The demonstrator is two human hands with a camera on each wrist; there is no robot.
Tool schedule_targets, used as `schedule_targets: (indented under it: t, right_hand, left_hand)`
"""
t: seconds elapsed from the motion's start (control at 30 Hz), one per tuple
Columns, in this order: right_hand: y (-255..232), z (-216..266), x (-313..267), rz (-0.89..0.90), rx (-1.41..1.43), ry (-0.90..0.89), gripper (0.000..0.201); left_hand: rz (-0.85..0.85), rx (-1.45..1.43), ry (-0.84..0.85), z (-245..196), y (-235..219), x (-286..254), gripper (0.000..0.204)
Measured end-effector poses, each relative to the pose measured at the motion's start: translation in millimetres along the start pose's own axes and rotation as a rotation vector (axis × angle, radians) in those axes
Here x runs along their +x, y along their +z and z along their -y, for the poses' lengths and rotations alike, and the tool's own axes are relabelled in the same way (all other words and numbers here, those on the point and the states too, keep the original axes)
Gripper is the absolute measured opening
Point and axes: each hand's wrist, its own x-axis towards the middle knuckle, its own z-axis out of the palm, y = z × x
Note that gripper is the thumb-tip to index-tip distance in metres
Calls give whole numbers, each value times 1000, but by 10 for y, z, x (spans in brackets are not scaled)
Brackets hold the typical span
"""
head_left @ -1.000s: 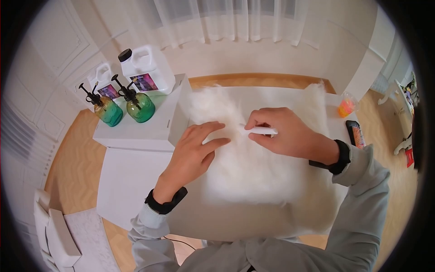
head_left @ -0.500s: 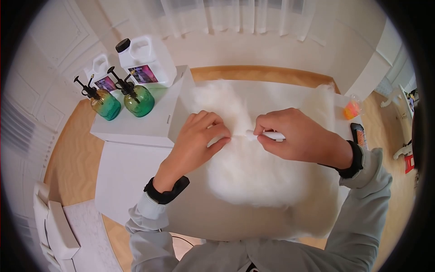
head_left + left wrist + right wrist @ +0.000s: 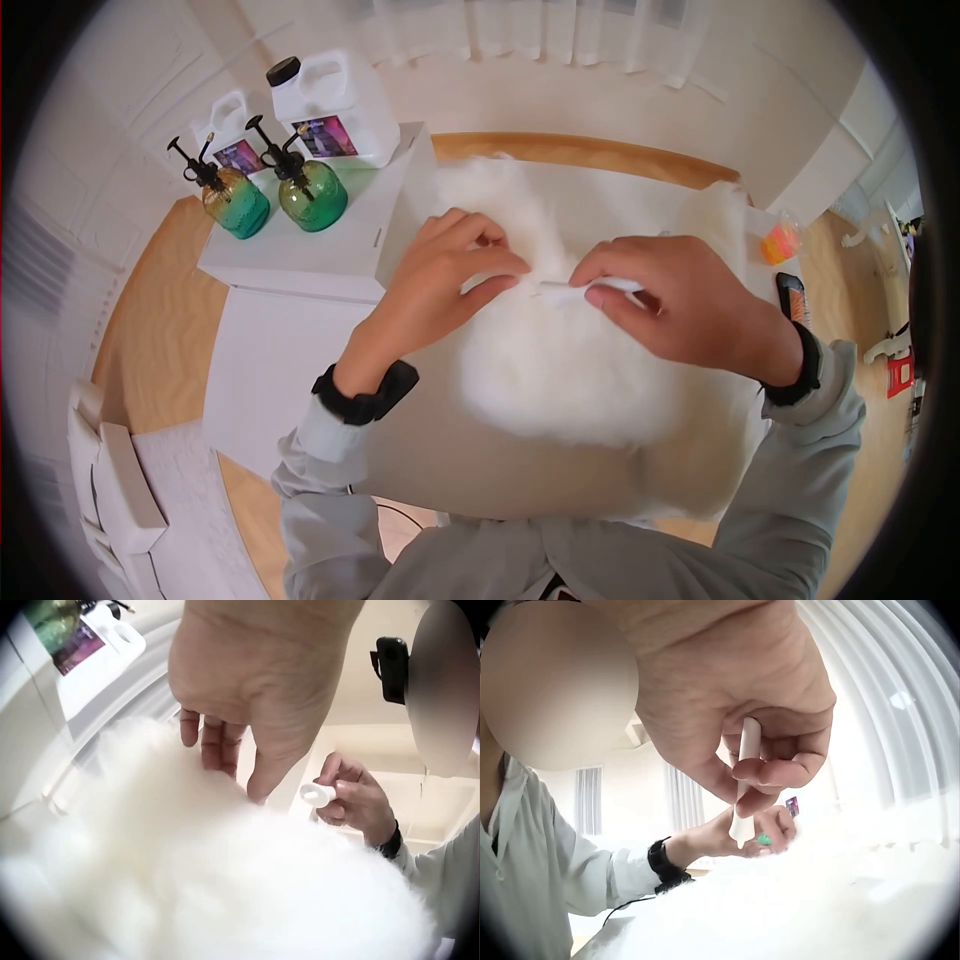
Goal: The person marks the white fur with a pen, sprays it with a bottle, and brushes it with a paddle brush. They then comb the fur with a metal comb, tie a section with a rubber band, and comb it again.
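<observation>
A thick sheet of white fluffy fur point(image 3: 570, 390) covers the middle of the table. At a fold in it, my left hand point(image 3: 430, 275) pinches the fur between thumb and index finger; the fingertips sink partly out of sight in the left wrist view. My right hand point(image 3: 690, 300) holds a slim white pen-like tool point(image 3: 747, 761) between thumb and fingers. The tool has a flared end with a small nub, seen head-on in the left wrist view. In the head view that end points left, close to the left fingertips and over the fur.
On a white box point(image 3: 290, 255) at the left stand two green spray bottles point(image 3: 313, 195) and two white jugs point(image 3: 345, 110). By the table's right edge lie a clear bag with orange contents point(image 3: 780, 242) and a black-and-orange item point(image 3: 791, 297).
My left thumb and index finger, spread a second ago, have closed together on the fur. The right hand has shifted right with the white tool, staying near the left fingertips.
</observation>
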Motion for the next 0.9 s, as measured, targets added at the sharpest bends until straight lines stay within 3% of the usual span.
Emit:
schedule_targets:
  t: [0.2,0.33,0.4,0.53,0.63,0.7,0.9]
  right_hand:
    - [221,23,67,7,-177,-157,13]
    - [257,-14,86,18,-386,-142,18]
    - [224,-24,57,21,-399,-82,21]
    - [221,-63,38,9,-350,-95,22]
    - [236,-72,49,8,-329,-90,21]
    - [231,-53,65,11,-327,-71,21]
    - [149,102,124,42,-357,-39,18]
  left_hand:
    - [45,-13,41,123,122,210,10]
    - [107,-18,12,196,142,255,8]
    - [-76,-250,-87,190,141,220,8]
    - [-137,-288,-120,48,-25,14,12]
    - [-36,-282,-8,-21,-12,-169,17]
    - [86,-114,80,-2,51,-281,19]
    - [117,-188,6,-19,70,-438,20]
